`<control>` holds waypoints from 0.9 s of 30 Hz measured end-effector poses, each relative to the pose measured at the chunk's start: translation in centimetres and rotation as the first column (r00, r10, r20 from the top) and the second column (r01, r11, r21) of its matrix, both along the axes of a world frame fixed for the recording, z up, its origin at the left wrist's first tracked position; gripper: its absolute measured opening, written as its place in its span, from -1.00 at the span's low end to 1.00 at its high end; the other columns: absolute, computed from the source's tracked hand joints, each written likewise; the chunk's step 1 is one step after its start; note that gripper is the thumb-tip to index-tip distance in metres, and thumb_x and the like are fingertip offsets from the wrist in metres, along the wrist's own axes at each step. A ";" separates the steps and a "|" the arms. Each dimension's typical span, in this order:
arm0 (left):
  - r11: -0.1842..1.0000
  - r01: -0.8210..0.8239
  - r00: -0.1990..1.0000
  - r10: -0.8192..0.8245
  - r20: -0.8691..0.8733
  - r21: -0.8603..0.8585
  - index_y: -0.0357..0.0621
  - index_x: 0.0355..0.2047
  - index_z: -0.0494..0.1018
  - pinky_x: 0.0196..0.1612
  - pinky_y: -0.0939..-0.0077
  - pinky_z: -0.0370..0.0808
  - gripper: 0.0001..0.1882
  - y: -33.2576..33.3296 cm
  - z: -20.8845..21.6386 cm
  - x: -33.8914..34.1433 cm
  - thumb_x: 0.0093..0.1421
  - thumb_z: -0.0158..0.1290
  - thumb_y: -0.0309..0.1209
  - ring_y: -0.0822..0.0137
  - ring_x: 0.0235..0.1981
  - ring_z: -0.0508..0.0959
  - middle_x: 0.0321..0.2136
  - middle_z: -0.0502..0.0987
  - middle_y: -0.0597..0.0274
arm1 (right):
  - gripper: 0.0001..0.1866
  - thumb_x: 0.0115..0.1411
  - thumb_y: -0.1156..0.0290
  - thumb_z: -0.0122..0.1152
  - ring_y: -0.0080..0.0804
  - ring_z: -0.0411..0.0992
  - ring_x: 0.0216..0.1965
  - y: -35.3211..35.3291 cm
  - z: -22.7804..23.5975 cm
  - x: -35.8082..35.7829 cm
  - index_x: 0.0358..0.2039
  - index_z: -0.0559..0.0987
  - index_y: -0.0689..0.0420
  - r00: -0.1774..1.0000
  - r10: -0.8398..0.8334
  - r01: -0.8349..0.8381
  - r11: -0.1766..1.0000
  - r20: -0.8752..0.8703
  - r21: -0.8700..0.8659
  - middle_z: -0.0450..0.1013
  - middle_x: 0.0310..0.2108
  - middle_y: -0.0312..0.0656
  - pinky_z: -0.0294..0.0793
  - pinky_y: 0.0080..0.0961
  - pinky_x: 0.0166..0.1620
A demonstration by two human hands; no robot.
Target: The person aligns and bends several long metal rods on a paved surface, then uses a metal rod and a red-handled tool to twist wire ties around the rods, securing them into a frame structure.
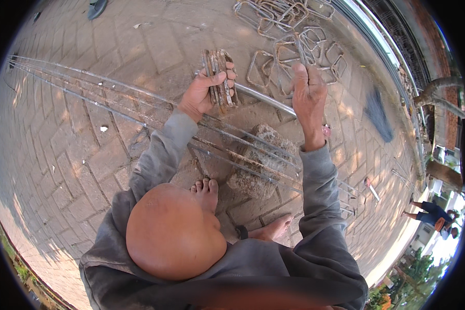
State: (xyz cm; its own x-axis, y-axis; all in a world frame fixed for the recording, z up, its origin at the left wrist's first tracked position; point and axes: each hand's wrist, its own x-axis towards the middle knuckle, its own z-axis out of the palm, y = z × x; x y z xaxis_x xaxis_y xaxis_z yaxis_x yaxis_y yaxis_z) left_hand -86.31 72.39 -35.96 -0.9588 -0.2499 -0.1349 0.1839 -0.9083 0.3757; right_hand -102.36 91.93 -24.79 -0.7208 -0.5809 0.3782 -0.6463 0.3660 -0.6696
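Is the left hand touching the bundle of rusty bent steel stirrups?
Touching. The head view shows the left hand wrapped around the bundle of rusty bent steel stirrups, fingers curled over its front, thumb behind.

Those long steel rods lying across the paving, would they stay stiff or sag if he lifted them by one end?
The rods look thin for their great length, so they would likely sag and whip. They are probably heavy together. Being round, they might roll, though the rock under them and the left hand's bundle of stirrups around them may hinder that.
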 end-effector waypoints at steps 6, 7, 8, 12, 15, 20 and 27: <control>0.991 0.006 0.987 0.016 0.160 -0.132 -0.27 0.03 0.50 -0.20 0.33 0.73 -0.71 0.6 0.4 -0.5 0.30 0.17 -0.56 0.31 -0.22 0.69 -0.21 0.66 0.11 | -0.79 0.40 0.31 0.15 0.03 0.56 -0.47 -3.9 -3.6 6.6 -0.16 0.49 0.20 0.953 0.160 -0.110 0.974 -0.256 0.201 0.52 -0.49 0.02 0.49 -0.08 -0.44; 0.991 0.005 0.989 0.015 0.150 -0.134 -0.27 0.01 0.51 -0.20 0.36 0.73 -0.73 0.6 0.3 -0.6 0.30 0.16 -0.56 0.32 -0.22 0.69 -0.20 0.66 0.12 | -0.79 0.39 0.30 0.17 0.03 0.56 -0.45 -4.5 -4.0 7.3 -0.17 0.51 0.20 0.945 0.201 -0.165 0.974 -0.258 0.153 0.51 -0.48 0.01 0.49 -0.09 -0.42; 0.988 -0.012 0.978 0.043 0.202 -0.151 -0.27 -0.01 0.51 -0.21 0.36 0.72 -0.75 0.6 0.2 -0.7 0.30 0.16 -0.57 0.32 -0.22 0.69 -0.21 0.66 0.13 | -0.78 0.38 0.28 0.19 0.02 0.56 -0.44 -4.8 -4.4 7.8 -0.19 0.53 0.19 0.934 0.245 -0.225 0.969 -0.260 0.105 0.51 -0.48 0.01 0.50 -0.10 -0.41; 0.973 -0.085 0.936 0.152 0.318 -0.217 -0.26 -0.05 0.52 -0.22 0.34 0.71 -0.77 0.3 -0.5 -0.8 0.28 0.19 -0.58 0.29 -0.25 0.68 -0.23 0.65 0.11 | -0.78 0.34 0.27 0.23 0.06 0.57 -0.33 -4.3 -4.9 3.8 -0.28 0.63 0.17 0.889 0.452 -0.417 0.865 -0.069 0.280 0.55 -0.41 0.02 0.54 -0.14 -0.28; 0.974 -0.162 0.934 0.204 0.292 -0.161 -0.29 -0.07 0.51 -0.24 0.32 0.72 -0.77 0.2 -0.8 -1.0 0.27 0.21 -0.58 0.25 -0.26 0.70 -0.25 0.66 0.07 | -0.82 0.28 0.32 0.27 0.11 0.58 -0.25 -6.9 -6.3 -4.1 -0.33 0.67 0.17 0.977 0.178 -0.146 0.959 -0.115 0.243 0.60 -0.30 0.07 0.55 -0.14 -0.17; 0.979 -0.190 0.928 0.205 0.312 -0.080 -0.31 -0.06 0.49 -0.24 0.30 0.73 -0.76 0.3 -0.3 -1.0 0.27 0.20 -0.60 0.22 -0.26 0.71 -0.26 0.67 0.02 | -0.68 0.18 0.41 0.23 0.17 0.51 -0.01 -11.6 -10.2 -17.5 -0.06 0.55 0.26 0.973 0.099 0.037 0.827 -0.209 0.562 0.57 -0.11 0.14 0.50 -0.01 0.06; 0.990 -0.130 0.929 0.140 0.342 -0.051 -0.32 -0.05 0.49 -0.20 0.29 0.74 -0.73 0.2 0.0 -0.9 0.25 0.20 -0.63 0.22 -0.22 0.72 -0.22 0.68 0.01 | -0.73 0.20 0.51 0.12 0.04 0.44 0.17 -14.6 -15.3 -20.5 -0.07 0.57 0.16 0.940 0.018 0.216 0.742 -0.341 0.635 0.56 -0.06 -0.04 0.43 0.06 0.15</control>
